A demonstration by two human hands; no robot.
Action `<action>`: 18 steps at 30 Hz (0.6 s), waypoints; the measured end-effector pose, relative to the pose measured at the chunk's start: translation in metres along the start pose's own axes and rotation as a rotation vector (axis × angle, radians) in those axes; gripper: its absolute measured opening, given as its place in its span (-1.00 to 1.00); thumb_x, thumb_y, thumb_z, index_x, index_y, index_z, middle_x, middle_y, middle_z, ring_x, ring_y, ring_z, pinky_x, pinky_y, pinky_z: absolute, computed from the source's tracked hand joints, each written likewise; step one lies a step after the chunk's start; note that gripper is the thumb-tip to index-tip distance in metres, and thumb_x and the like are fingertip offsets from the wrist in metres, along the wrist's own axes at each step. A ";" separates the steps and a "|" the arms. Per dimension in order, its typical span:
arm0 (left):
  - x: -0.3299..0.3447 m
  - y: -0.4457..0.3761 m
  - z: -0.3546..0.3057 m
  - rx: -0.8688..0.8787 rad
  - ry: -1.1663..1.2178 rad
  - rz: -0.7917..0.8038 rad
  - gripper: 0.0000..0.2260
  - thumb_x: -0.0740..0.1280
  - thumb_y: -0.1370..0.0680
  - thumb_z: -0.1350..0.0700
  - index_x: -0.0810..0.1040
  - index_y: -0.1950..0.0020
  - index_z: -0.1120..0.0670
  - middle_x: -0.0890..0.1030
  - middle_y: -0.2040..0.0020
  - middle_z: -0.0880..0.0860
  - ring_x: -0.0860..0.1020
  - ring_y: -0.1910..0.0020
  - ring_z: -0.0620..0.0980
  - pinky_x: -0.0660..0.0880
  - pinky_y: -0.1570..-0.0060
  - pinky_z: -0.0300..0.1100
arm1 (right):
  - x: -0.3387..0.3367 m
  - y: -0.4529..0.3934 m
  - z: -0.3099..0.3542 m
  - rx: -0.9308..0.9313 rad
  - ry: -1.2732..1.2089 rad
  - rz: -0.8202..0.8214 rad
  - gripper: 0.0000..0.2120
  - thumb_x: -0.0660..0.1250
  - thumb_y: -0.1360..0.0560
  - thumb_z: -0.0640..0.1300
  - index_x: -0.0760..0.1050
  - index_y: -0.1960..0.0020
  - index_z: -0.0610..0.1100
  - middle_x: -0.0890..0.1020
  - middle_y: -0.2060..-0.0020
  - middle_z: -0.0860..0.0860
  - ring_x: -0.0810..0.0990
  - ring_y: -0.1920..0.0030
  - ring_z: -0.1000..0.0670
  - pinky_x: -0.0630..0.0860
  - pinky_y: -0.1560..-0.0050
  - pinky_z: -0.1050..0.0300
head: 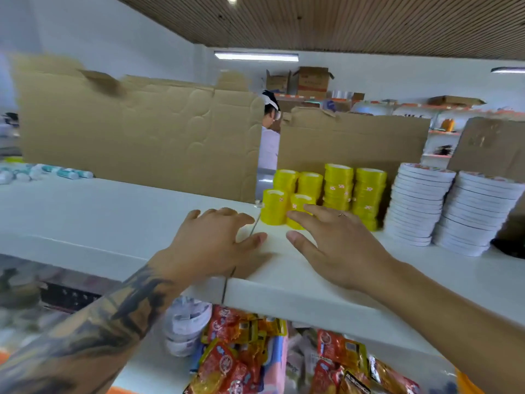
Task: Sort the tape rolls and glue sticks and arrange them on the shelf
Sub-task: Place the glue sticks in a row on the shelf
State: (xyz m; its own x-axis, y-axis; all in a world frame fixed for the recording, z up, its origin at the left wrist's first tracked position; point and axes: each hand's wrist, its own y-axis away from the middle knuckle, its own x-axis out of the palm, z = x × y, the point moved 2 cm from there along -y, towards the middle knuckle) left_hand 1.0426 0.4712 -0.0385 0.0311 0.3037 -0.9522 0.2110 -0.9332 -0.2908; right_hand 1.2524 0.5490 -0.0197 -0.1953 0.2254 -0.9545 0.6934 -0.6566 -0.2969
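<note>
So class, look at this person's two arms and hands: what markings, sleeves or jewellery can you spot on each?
Both forearms are bare, with no sleeves in view. The left forearm carries large dark tattoos running from the wrist up the arm; the left hand shows no ring. The right hand wears a thin ring on one finger, and the right forearm has no visible tattoos. No gloves or watches show.

**Colours on the shelf**

Shelf (85, 211) white; tape rolls (326, 191) yellow with small red-and-white labels; flat rolls (420, 206) white, red print on top; cardboard (142, 132) plain brown; packets (233, 351) below red and yellow; left forearm (93, 331) dark tattoo pattern.
</note>
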 end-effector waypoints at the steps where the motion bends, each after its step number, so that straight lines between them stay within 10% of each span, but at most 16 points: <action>1: -0.005 0.005 0.022 -0.016 0.004 0.001 -0.35 -0.08 -0.50 -0.52 0.41 -0.44 -0.27 0.47 -0.46 -0.16 0.44 -0.41 -0.04 0.29 -0.41 0.10 | 0.001 -0.008 0.018 -0.012 0.001 0.008 -0.25 -0.33 -0.48 0.42 0.15 -0.58 0.24 0.22 -0.60 0.06 0.17 -0.59 -0.01 0.09 -0.53 -0.03; 18: -0.054 0.072 0.330 -0.241 0.068 0.049 -0.47 0.05 -0.58 -0.44 0.39 -0.46 -0.25 0.52 -0.36 -0.06 0.52 -0.26 0.02 0.35 -0.30 0.04 | 0.034 -0.146 0.281 -0.139 -0.002 0.118 -0.38 -0.14 -0.61 0.37 0.00 -0.63 0.21 0.17 -0.62 0.03 0.11 -0.61 0.00 0.01 -0.54 0.00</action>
State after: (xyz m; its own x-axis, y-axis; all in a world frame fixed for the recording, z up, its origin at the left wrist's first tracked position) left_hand 0.7337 0.3243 -0.0386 0.1111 0.2788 -0.9539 0.4338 -0.8772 -0.2058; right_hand 0.9489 0.4503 -0.0170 -0.1086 0.1514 -0.9825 0.8007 -0.5724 -0.1767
